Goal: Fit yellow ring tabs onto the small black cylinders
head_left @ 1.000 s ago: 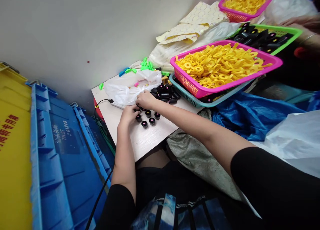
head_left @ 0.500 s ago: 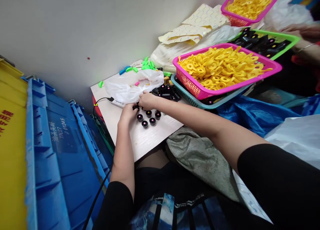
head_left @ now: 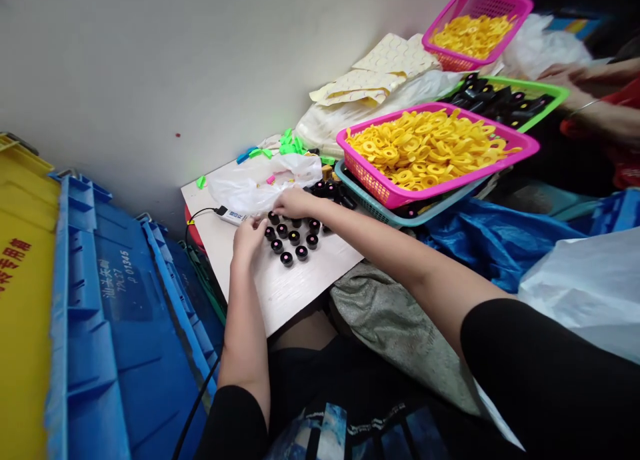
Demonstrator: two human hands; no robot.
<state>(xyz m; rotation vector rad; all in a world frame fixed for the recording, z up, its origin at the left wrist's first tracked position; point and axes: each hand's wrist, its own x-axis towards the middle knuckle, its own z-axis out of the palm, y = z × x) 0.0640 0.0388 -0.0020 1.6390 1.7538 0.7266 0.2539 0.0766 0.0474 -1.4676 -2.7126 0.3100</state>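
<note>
Several black round pieces (head_left: pixel 294 237) with pink or yellow dots in their tops stand in loose rows on the white tabletop (head_left: pixel 280 300). My right hand (head_left: pixel 295 203) reaches over the back of the group, its fingertips closed on a black round piece (head_left: pixel 273 217) at the back left. Just left of the rows is my left hand (head_left: pixel 247 239), thumb and fingers drawn together; whatever might be between them is hidden. A white stick-shaped device (head_left: pixel 231 215) with a black cable lies behind my left hand. More black pieces (head_left: pixel 333 191) are heaped beyond my right wrist.
A clear plastic bag (head_left: pixel 240 183) and green parts (head_left: pixel 290 144) lie at the back. On the right, a pink basket (head_left: pixel 525 144) of yellow parts sits on a teal basket (head_left: pixel 425 219). Blue crates (head_left: pixel 95 353) flank the left. Another person's hand (head_left: pixel 575 90) is by the green basket (head_left: pixel 557 100).
My left hand has moved left, away from the black pieces, so more of them show at the left of the rows. My right fingertips have shifted slightly left. The view has shifted a little.
</note>
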